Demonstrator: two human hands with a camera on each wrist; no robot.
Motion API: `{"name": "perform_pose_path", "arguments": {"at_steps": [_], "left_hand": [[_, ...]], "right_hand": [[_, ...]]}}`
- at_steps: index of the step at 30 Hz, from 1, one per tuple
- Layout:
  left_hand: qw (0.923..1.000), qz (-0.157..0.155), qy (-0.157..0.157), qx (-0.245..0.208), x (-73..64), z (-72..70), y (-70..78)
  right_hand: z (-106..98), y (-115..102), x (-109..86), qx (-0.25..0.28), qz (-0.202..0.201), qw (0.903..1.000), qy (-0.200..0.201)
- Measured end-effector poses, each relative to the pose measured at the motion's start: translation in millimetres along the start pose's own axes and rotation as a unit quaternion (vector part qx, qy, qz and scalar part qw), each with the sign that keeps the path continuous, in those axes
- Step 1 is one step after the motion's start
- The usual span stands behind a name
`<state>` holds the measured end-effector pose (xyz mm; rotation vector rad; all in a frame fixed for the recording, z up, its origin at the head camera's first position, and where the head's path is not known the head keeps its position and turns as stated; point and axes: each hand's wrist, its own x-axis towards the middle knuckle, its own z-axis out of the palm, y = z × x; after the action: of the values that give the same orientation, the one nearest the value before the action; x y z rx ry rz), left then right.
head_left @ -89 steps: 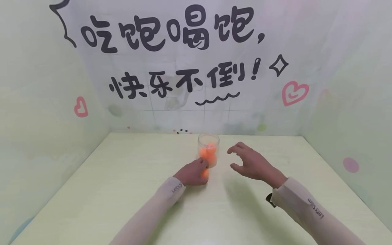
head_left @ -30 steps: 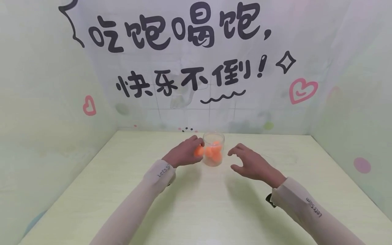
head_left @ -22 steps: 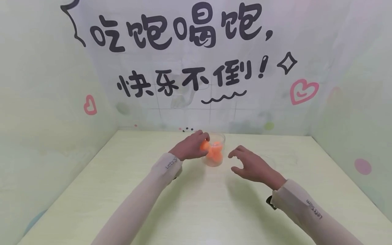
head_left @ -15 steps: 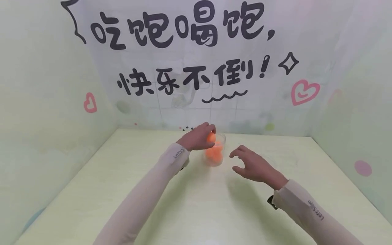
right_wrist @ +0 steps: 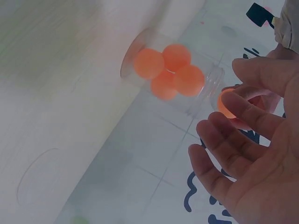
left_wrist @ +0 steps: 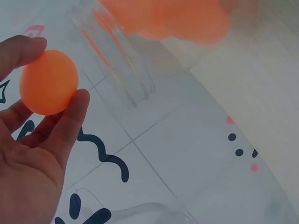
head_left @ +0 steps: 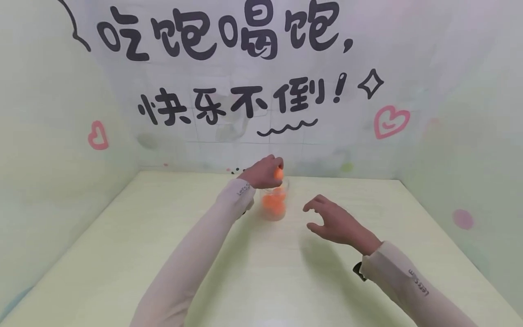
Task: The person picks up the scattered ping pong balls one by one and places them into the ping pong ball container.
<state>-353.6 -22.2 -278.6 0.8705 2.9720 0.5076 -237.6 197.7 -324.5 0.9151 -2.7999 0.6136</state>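
Note:
My left hand (head_left: pixel 263 172) pinches an orange ping-pong ball (left_wrist: pixel 49 83) between thumb and fingertips, just above the mouth of a clear jar (head_left: pixel 282 185). Upright on the table, the jar has several orange balls (right_wrist: pixel 188 80) in it, plain through its wall in the right wrist view. Part of the jar's rim is hidden behind the left hand in the head view. My right hand (head_left: pixel 337 221) hovers to the right of the jar, apart from it, fingers loosely bent and holding nothing.
The pale table (head_left: pixel 269 277) ends at a white back wall (head_left: pixel 351 150) with dark printed characters. Side walls (head_left: pixel 49 190) close it in at left and right. A dark strap (head_left: pixel 359 271) shows at the right wrist.
My left hand has lifted the ball from in front of the jar, past its left side, to above its mouth. The right hand has stayed nearly still. The head view has shifted slightly.

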Motion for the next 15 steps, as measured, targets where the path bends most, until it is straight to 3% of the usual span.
{"name": "perform_pose_path", "arguments": {"at_steps": [6,15], "left_hand": [[0.9999,-0.009,-0.003,0.012,6.6,4.9,-7.9],[0.9996,-0.018,-0.012,0.018,3.5,-1.6,-8.9]], "right_hand": [[3.3,0.0,-2.7,0.001,-0.007,1.0,0.001],[2.1,-0.1,-1.7,-0.004,-0.012,0.9999,0.0]]}}
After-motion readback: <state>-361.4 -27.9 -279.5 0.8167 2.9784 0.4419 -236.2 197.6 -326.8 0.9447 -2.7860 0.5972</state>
